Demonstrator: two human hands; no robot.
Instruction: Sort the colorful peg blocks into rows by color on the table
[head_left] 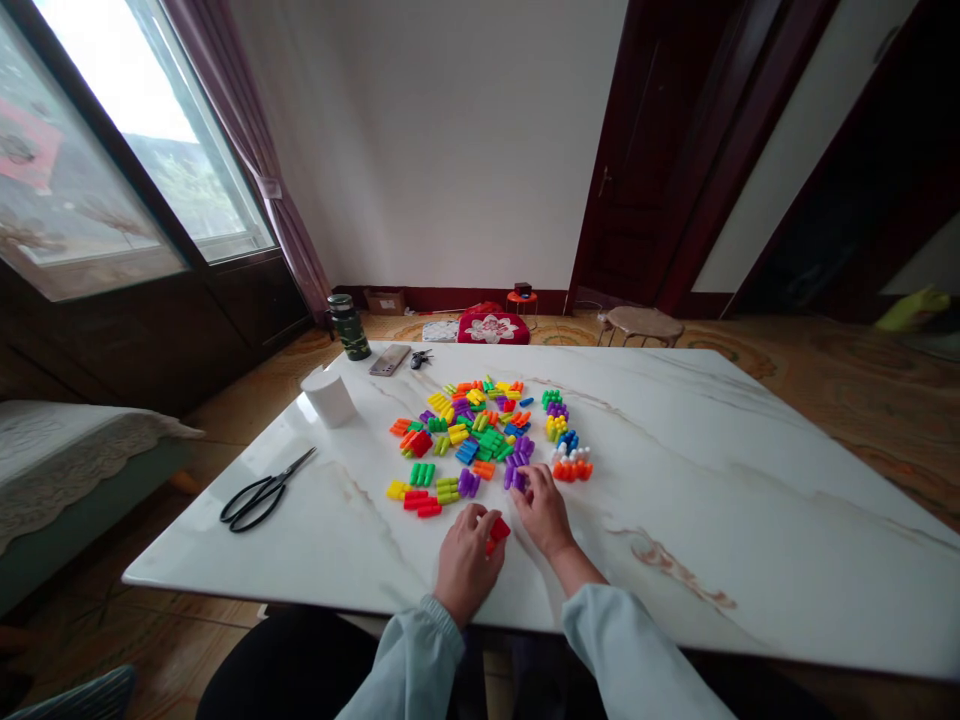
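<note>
At lower centre of the frame, the left hand (466, 562) holds a red toy block (498, 533) in bent fingers (475, 518), apparently to steady it, while the right hand (544, 510), fingers narrow, touches purple toy blocks (514, 477) on the desk (675, 470), grip indeterminable.

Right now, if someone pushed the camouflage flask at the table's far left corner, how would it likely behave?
The flask would probably stay stiff, since its body looks hard-walled. A push near the top could tip it, as it stands upright and is taller than wide. On its side, it might roll, given its rounded body.
</note>
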